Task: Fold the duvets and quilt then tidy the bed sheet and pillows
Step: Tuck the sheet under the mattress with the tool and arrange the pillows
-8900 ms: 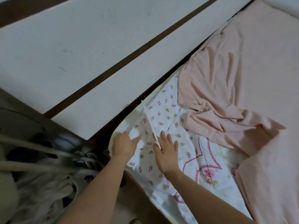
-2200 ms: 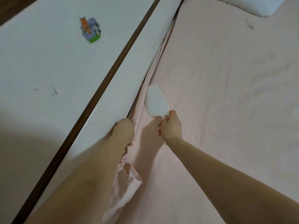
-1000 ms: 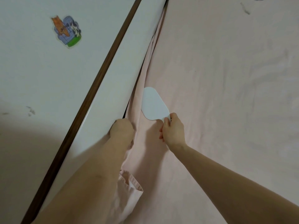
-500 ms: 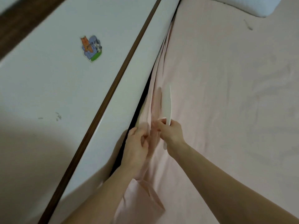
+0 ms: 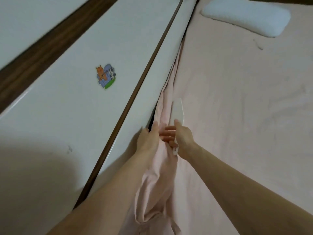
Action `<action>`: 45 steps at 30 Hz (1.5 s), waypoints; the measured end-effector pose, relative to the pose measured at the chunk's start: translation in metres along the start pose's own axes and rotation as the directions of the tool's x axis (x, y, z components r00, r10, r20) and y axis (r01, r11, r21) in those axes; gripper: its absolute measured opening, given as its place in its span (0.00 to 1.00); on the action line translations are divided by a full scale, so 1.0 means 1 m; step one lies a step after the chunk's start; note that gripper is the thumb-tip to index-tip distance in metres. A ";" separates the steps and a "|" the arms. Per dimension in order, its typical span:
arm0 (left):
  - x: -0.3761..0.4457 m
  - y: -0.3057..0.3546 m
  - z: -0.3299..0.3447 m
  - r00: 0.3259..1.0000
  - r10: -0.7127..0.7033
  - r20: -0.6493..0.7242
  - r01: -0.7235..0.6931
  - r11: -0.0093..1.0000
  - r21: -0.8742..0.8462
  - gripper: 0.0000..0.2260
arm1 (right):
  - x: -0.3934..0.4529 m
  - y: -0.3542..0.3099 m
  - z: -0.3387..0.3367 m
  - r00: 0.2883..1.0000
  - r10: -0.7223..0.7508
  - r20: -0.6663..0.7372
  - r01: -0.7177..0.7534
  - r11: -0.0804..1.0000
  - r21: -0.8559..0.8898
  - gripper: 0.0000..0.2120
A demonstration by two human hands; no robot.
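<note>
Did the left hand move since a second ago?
Yes. The left hand came off the white panel edge, shifting toward the right hand, and now holds the pink sheet.

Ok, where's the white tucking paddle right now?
In the head view, the white tucking paddle is held edge-on in the right hand, at the left edge of the pink bed sheet, beside the white bed frame panel.

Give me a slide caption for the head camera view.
Right hand grips a white paddle; left hand holds the pink sheet.
</note>
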State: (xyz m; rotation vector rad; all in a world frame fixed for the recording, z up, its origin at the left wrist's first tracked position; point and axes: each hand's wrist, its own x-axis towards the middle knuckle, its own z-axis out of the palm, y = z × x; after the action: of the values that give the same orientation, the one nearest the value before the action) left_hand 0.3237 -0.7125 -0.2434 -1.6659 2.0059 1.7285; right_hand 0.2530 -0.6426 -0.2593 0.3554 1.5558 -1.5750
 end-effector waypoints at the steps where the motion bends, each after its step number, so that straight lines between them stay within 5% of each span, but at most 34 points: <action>1: 0.006 0.011 -0.002 1.000 0.013 -0.017 -0.011 0.997 0.083 0.28 | 0.000 -0.005 0.000 0.999 0.025 0.037 -0.027 0.998 0.057 0.24; 7: 0.054 0.053 0.014 1.000 0.014 0.012 -0.016 0.992 0.124 0.20 | 0.027 -0.030 -0.012 0.998 0.013 0.063 -0.015 1.000 0.023 0.18; 12: 0.071 0.083 0.028 0.996 -0.067 0.054 0.068 0.997 -0.026 0.21 | 0.051 -0.044 -0.029 0.964 -0.232 -0.129 0.213 0.966 -0.145 0.10; 17: 0.098 0.097 0.034 0.987 -0.107 0.121 0.130 0.972 -0.198 0.17 | 0.075 -0.050 -0.033 0.945 -0.277 -0.176 0.230 0.942 -0.244 0.11; 20: 0.096 0.105 0.035 0.978 0.180 -0.108 -0.174 0.983 0.064 0.02 | 0.093 -0.049 -0.027 0.943 -0.281 -0.177 0.244 0.948 -0.206 0.10; 22: 0.089 0.112 0.032 0.890 0.415 -0.187 -0.344 0.883 0.320 0.05 | 0.102 -0.058 -0.022 0.910 -0.343 -0.234 0.291 0.929 -0.231 0.08; 25: 0.082 0.119 0.031 0.780 0.612 -0.128 -0.441 0.684 0.581 0.12 | 0.107 -0.086 -0.015 0.846 -0.444 -0.294 0.375 0.889 -0.263 0.08; 28: 0.081 0.132 0.034 0.778 0.625 -0.068 -0.481 0.662 0.574 0.21 | 0.119 -0.118 -0.010 0.841 -0.452 -0.297 0.368 0.881 -0.298 0.08; 33: 0.107 0.166 0.040 0.946 0.298 -0.126 -0.255 0.927 0.276 0.18 | 0.148 -0.134 -0.006 0.841 -0.469 -0.269 0.311 0.826 -0.469 0.11; 39: 0.124 0.177 0.043 0.861 0.508 0.005 -0.438 0.739 0.512 0.07 | 0.174 -0.158 0.001 0.877 -0.425 -0.224 0.321 0.865 -0.385 0.07; 43: 0.125 0.185 0.043 0.816 0.577 0.017 -0.488 0.674 0.555 0.15 | 0.189 -0.181 0.009 0.866 -0.443 -0.232 0.313 0.842 -0.439 0.07; 45: 0.127 0.193 0.046 0.836 0.548 -0.001 -0.471 0.720 0.510 0.18 | 0.192 -0.190 0.012 0.885 -0.416 -0.212 0.272 0.828 -0.490 0.09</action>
State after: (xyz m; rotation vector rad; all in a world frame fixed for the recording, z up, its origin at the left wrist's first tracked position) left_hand 0.1090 -0.7997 -0.2009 -1.1626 2.8751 1.0115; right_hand 0.0075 -0.7553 -0.2688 0.0553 2.2800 -1.4039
